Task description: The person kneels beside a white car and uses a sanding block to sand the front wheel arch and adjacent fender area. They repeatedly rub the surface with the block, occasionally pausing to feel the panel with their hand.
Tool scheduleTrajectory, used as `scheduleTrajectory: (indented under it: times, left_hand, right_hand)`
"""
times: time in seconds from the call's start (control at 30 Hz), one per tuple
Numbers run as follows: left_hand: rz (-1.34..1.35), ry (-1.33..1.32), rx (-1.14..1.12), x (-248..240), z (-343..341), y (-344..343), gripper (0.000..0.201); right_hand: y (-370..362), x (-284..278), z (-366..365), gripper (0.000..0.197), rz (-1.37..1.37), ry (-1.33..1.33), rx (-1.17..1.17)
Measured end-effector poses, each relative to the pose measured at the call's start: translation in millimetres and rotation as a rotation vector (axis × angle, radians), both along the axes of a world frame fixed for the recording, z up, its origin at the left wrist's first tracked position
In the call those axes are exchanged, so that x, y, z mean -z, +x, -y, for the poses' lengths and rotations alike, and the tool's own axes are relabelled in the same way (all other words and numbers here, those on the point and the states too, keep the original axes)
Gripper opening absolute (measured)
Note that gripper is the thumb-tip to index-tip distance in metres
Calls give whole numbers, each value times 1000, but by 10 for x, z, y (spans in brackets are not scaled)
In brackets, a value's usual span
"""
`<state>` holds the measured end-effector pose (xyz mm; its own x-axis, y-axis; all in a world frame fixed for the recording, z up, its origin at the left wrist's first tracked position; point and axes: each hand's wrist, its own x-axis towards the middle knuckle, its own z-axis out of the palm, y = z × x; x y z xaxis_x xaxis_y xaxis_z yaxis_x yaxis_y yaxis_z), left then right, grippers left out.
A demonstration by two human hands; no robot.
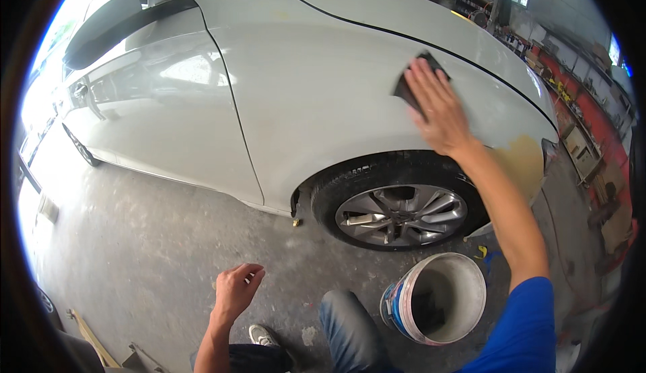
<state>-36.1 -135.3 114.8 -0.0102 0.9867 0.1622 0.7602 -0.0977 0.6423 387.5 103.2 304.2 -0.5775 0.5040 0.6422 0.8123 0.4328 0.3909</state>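
Observation:
My right hand (pixel 436 107) lies flat on the white front fender (pixel 323 90) of a car, above the wheel arch. Under its fingers is a dark sheet that looks like sandpaper (pixel 406 93), pressed against the paint. Its edges show on both sides of the fingers. My left hand (pixel 239 287) hangs above the floor, away from the car. Its fingers are loosely curled with a gap at the thumb, and nothing shows in them. A tan patch (pixel 521 161) covers the fender's front lower corner, beyond my right forearm.
Below the fender stands the front wheel (pixel 402 217) with its black tyre. A white bucket (pixel 464 332) with something dark inside stands by my knee. Shelves with clutter (pixel 579 110) line the right wall. Tape scraps (pixel 482 252) and a wooden strip (pixel 92 338) lie on the concrete floor (pixel 161 238).

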Motion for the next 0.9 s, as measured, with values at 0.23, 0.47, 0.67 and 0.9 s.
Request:
scheduleTrajectory:
  times: [0.23, 0.47, 0.67, 0.9]
  left_hand:
    - [25, -28, 45, 270, -203, 57, 14]
    - [15, 34, -165, 125, 140, -155, 10]
    - [-79, -18, -63, 149, 56, -73, 11]
    - [23, 36, -11, 50, -178, 135, 12]
  right_hand:
    - [-1185, -124, -559, 78, 117, 82, -227]
    - [-984, -207, -380, 82, 109, 57, -103]
    - [-463, -134, -321, 81, 139, 27, -76]
    - [-1441, -258, -605, 76, 168, 93, -207]
